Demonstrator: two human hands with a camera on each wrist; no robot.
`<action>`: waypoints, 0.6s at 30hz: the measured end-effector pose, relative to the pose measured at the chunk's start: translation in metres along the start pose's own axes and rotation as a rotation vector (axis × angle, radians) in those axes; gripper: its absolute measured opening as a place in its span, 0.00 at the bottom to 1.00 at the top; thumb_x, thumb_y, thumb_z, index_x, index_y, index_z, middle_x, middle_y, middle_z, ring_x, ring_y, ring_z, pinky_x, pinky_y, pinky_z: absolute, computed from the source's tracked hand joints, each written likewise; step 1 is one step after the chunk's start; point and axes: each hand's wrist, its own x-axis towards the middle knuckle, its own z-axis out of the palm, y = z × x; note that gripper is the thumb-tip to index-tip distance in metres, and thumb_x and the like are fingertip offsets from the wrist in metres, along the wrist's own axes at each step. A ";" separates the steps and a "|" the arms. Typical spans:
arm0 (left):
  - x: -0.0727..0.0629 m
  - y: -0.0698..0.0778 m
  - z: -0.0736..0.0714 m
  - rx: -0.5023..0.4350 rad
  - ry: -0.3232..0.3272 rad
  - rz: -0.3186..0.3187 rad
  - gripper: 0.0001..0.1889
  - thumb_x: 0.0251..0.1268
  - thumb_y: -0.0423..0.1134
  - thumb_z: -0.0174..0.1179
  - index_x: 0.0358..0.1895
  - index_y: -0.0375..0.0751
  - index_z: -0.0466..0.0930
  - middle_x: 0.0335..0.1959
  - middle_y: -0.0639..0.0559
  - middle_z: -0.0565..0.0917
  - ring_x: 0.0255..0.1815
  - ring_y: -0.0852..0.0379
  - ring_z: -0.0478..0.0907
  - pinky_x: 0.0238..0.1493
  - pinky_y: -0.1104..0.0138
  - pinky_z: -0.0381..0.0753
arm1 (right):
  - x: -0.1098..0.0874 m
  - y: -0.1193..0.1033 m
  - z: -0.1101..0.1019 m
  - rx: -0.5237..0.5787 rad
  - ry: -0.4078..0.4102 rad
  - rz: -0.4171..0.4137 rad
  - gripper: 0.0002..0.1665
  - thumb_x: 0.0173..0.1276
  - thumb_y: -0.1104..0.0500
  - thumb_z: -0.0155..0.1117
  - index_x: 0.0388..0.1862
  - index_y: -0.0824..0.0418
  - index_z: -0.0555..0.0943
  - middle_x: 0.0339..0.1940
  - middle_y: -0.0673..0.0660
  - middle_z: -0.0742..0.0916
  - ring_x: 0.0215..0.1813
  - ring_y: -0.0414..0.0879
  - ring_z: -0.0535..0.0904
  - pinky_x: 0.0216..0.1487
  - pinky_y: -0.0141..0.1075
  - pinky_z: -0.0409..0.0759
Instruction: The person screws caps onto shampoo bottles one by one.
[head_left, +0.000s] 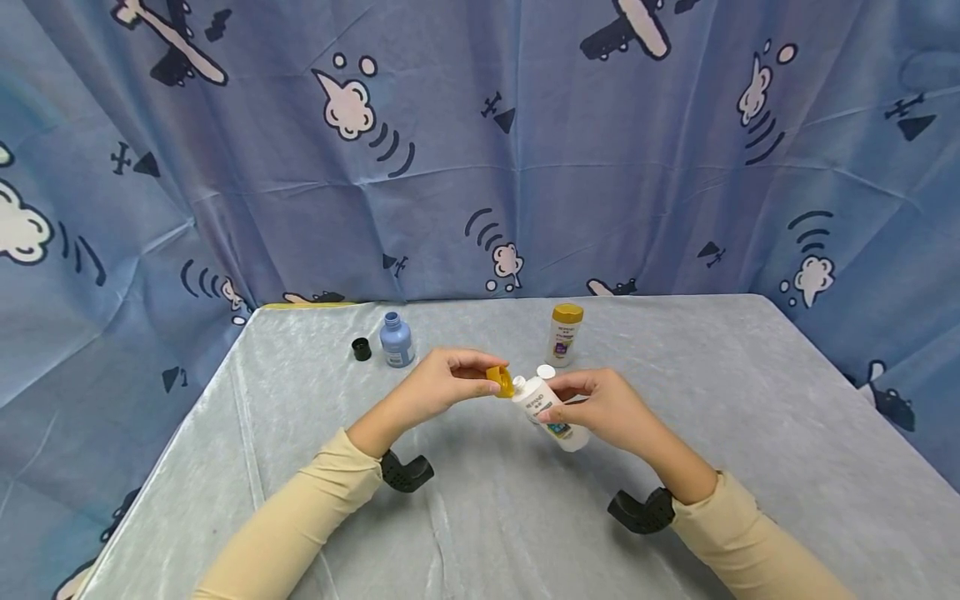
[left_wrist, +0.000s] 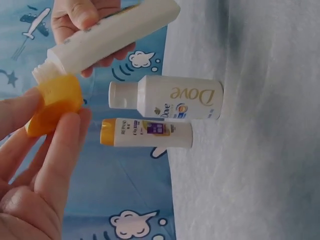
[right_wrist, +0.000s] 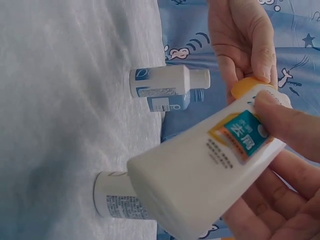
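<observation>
My left hand (head_left: 453,381) pinches a yellow-orange bottle cap (left_wrist: 55,105) between thumb and fingers. The cap is off the threaded neck (left_wrist: 45,72) and right beside it; whether the two touch I cannot tell. My right hand (head_left: 611,412) grips a white shampoo bottle (right_wrist: 200,165), thumb on its label side and fingers behind. This bottle is held above the table, tilted, with its neck toward the left hand. Behind the right hand stands a white Dove bottle (left_wrist: 182,97), mostly hidden in the head view except its white cap (head_left: 546,372).
Farther back stands a second shampoo bottle (head_left: 562,337) with its gold cap on. On the left are an uncapped blue bottle (head_left: 396,342) and a black cap (head_left: 362,348). Another white-capped bottle (right_wrist: 162,80) shows in the right wrist view. A grey cloth covers the table (head_left: 300,500).
</observation>
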 end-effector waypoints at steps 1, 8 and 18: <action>0.000 0.001 0.000 0.002 -0.001 0.000 0.20 0.63 0.33 0.67 0.59 0.33 0.81 0.52 0.38 0.86 0.48 0.58 0.85 0.53 0.66 0.85 | 0.000 0.000 0.000 -0.007 -0.002 -0.004 0.23 0.57 0.55 0.78 0.50 0.63 0.87 0.41 0.58 0.91 0.45 0.46 0.84 0.41 0.37 0.84; 0.000 0.007 -0.002 -0.019 0.014 -0.006 0.16 0.61 0.30 0.68 0.52 0.29 0.81 0.47 0.36 0.87 0.43 0.61 0.84 0.50 0.64 0.85 | 0.000 0.000 0.001 -0.020 -0.029 -0.027 0.22 0.57 0.55 0.78 0.50 0.62 0.87 0.39 0.56 0.91 0.43 0.44 0.84 0.41 0.36 0.84; 0.000 0.007 -0.004 0.034 -0.006 -0.016 0.16 0.60 0.35 0.69 0.50 0.34 0.86 0.45 0.42 0.89 0.39 0.65 0.84 0.50 0.61 0.86 | 0.001 0.000 0.004 -0.024 -0.063 -0.036 0.20 0.56 0.56 0.78 0.47 0.63 0.88 0.38 0.56 0.90 0.41 0.43 0.83 0.40 0.36 0.83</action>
